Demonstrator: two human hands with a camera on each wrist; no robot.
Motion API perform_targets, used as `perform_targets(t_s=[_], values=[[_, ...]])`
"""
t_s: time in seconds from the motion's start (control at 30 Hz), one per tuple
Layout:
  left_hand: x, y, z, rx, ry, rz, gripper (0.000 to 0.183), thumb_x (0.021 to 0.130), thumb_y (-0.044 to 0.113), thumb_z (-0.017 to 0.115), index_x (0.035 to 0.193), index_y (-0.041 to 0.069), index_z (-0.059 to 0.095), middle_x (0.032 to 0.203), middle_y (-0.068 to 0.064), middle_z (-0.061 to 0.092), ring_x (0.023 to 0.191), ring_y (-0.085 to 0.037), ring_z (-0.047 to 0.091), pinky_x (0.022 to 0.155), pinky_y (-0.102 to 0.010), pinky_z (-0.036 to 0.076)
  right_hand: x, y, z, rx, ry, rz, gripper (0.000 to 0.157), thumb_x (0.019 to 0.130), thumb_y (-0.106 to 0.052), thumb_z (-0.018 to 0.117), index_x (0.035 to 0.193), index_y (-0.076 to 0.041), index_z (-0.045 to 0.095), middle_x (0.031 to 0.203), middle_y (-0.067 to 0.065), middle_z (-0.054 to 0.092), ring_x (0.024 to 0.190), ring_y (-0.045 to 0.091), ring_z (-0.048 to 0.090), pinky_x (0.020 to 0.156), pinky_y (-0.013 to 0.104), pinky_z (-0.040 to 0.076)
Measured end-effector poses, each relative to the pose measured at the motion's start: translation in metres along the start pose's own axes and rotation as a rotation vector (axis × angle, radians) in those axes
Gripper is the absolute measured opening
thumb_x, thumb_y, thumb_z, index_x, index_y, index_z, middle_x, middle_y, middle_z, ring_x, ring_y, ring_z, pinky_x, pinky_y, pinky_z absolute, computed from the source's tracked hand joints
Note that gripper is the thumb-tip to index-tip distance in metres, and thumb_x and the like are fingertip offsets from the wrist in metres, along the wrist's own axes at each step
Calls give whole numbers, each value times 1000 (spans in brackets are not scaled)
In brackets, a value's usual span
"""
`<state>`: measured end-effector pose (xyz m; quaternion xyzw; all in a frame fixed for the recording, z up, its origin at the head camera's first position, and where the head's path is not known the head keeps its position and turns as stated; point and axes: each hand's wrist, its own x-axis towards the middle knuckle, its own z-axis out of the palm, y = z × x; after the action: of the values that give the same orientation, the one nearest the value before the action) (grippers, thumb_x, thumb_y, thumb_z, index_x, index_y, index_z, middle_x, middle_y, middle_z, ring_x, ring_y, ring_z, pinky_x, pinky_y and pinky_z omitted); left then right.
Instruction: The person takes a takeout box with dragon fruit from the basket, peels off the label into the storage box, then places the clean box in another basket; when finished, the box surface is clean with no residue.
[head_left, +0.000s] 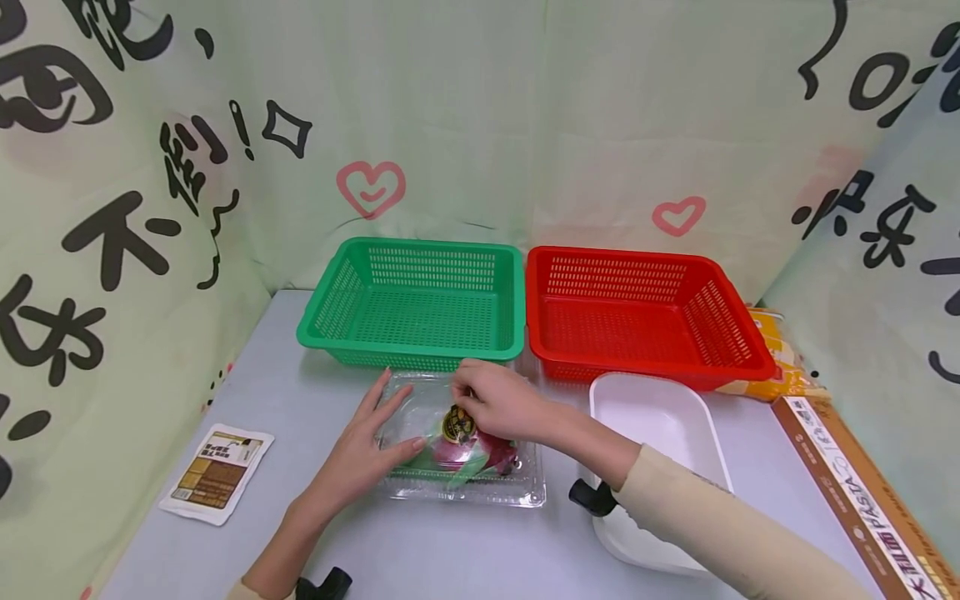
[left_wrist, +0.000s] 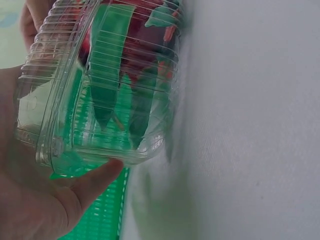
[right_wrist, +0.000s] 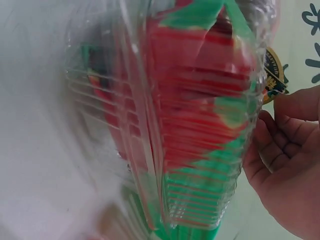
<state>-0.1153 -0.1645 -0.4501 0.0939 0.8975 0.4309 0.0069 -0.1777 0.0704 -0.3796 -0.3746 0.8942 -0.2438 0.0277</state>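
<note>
Right hand (head_left: 501,406) pinches a round label (head_left: 458,425), left hand (head_left: 365,452) spread-fingered on clear box (head_left: 525,490) (carton (head_left: 862,493) reads "PASTA").

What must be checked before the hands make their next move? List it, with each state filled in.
1. Left hand steadying the clear box: ok, touching its left side.
2. Right hand at the round sticker: ok, pinching its edge.
3. Sticker stuck down flat: cannot tell.
4. Red-and-green contents inside the box: ok.
5. Lid closed all round: cannot tell, partly hidden.
6. Green basket nearby: ok, just behind the box.
</note>
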Motion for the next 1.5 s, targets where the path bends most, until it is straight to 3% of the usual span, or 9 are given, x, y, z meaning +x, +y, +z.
perform_targets(t_s=[0.47, 0.67, 0.97, 1.23, 1.5], values=[[1, -2, 0, 14, -21, -42, 83, 82, 53, 75, 153, 32, 37, 169, 2, 7, 154, -38, 17, 109, -73, 31, -30, 8, -33, 57, 49, 46, 14, 96, -8, 59, 85, -17, 58, 86, -7, 55, 80, 9, 53, 68, 21, 50], [1, -4, 0, -3, -22, -38, 82, 83, 53, 75, 153, 33, 37, 169, 2, 7, 154, -37, 17, 108, -74, 31, -55, 24, -54, -8, 62, 101, 14, 94, -9, 64, 86, -18, 58, 85, -7, 55, 78, 10, 52, 66, 22, 50], [0, -4, 1, -22, -22, -28, 81, 84, 51, 75, 153, 32, 37, 169, 0, 7, 154, -38, 16, 108, -74, 30, -113, 64, -80, 39, 8, 278, 14, 91, -7, 66, 89, -19, 59, 85, -5, 56, 77, 13, 52, 65, 21, 51], [0, -3, 0, -20, -13, -34, 81, 83, 51, 75, 152, 31, 39, 169, -1, 8, 154, -39, 16, 108, -76, 29, -154, 100, -74, 27, -48, 359, 15, 90, -4, 65, 86, -17, 58, 77, -6, 55, 74, 10, 50, 61, 20, 48], [1, -3, 0, -11, -15, -37, 80, 83, 51, 75, 152, 32, 39, 169, -1, 8, 154, -38, 15, 109, -75, 28, -168, 123, -60, 59, -101, 374, 17, 91, 0, 61, 84, -15, 58, 72, -5, 54, 71, 7, 50, 61, 18, 46]])
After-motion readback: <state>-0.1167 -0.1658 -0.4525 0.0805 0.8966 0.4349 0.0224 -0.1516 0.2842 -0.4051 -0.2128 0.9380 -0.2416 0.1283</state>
